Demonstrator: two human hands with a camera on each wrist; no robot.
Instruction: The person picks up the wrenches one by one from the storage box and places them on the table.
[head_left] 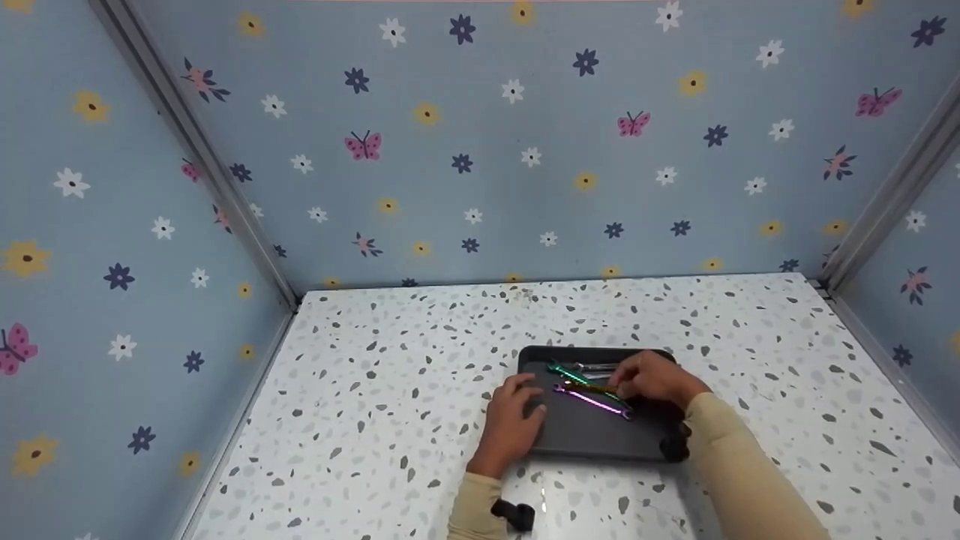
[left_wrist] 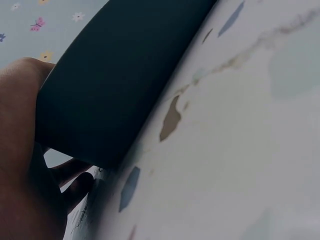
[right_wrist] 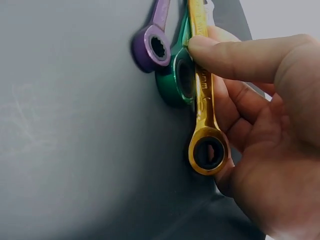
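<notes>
A dark grey tray [head_left: 592, 442] lies on the speckled table. My left hand [head_left: 514, 420] holds its left edge; in the left wrist view, fingertips [left_wrist: 79, 190] show below the tray's side. Over the right part, my right hand [head_left: 651, 377] pinches a gold ratcheting wrench [right_wrist: 202, 107] between thumb and fingers, ring end toward the wrist. Beside it are a green wrench [right_wrist: 175, 82] and a purple wrench [right_wrist: 151, 48], the purple one lying lower in the tray. Silver wrenches [head_left: 592, 367] lie near the back wall of the tray, partly behind the right hand.
The white speckled table [head_left: 390, 390] extends around the tray. Blue flowered panels [head_left: 487, 187] rise at the back and both sides, with grey metal posts [head_left: 202, 150] at the corners. Black wrist cameras [head_left: 514, 514] are worn on both sleeves.
</notes>
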